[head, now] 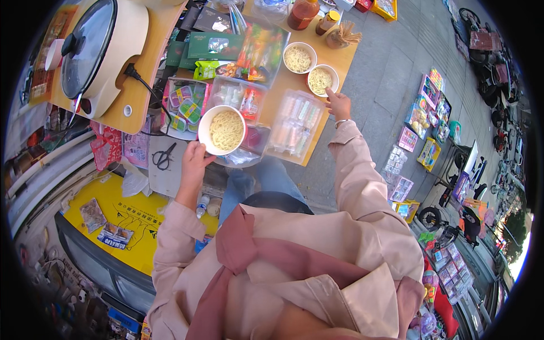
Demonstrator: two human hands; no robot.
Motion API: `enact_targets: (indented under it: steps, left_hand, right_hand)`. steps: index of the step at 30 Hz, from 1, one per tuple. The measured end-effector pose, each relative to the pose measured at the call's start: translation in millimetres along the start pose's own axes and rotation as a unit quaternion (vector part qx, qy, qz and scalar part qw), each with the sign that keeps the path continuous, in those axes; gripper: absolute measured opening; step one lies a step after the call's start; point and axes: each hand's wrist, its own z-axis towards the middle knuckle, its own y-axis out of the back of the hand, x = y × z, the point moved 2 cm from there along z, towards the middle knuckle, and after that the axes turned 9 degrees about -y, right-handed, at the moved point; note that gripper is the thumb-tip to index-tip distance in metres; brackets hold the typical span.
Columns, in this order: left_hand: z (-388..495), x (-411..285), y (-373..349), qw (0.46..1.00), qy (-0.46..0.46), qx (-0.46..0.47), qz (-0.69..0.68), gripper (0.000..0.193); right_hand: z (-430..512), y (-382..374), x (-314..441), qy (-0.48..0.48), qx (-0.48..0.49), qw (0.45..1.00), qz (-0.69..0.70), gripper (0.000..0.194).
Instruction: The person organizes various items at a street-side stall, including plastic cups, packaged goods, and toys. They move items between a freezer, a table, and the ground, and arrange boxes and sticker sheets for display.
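Observation:
My left hand (196,163) grips the lower left edge of a paper bowl of noodles (226,131), held above the packed goods in front of me. At the wooden table's right side, my right hand (338,104) has its fingers at the lower rim of a second noodle bowl (321,80); whether they grip it or only touch it, I cannot tell. Just up and left of that one stands a third noodle bowl (298,58). A clear plastic box (295,126) with pastel sticks inside lies below these two bowls.
A large lidded electric cooker (123,63) stands on a wooden table at the left, its black plug (132,71) near the edge. Black scissors (163,157) lie below. A sauce bottle (302,15), a yellow-capped jar (327,22) and a holder of wooden sticks (338,38) stand at the top.

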Motion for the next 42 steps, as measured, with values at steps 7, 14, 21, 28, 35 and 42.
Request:
enact_targets:
  steps: [7, 14, 21, 28, 35, 42]
  left_hand:
    - [-56.7, -16.7, 90.1, 0.988, -0.005, -0.105, -0.109, 0.016]
    - [-63.8, -64.3, 262.2, 0.924, -0.118, -0.268, -0.247, 0.03]
    - [124.5, -160.7, 406.3, 0.901, -0.205, -0.342, -0.169, 0.035]
    - [260.6, -214.6, 422.7, 0.898, -0.189, -0.349, -0.192, 0.039]
    - [214.7, -143.6, 399.0, 0.914, -0.261, -0.191, -0.246, 0.04]
    - [11.1, 79.0, 354.8, 0.898, -0.037, -0.323, -0.298, 0.015]
  right_hand:
    - [9.5, 22.5, -53.9, 0.048, 0.032, 0.998, 0.011, 0.049]
    - [-56.9, 40.0, -87.4, -0.031, 0.005, 0.999, -0.011, 0.043]
    - [-183.4, 27.0, -70.9, -0.058, 0.003, 0.998, -0.014, 0.029]
    - [-292.7, -6.1, -29.0, -0.063, 0.026, 0.997, -0.024, 0.026]
    - [-359.2, -82.4, 48.4, 0.129, 0.14, 0.975, -0.119, 0.023]
    - [-410.9, -202.0, 120.8, 0.329, 0.405, 0.842, -0.136, 0.02]
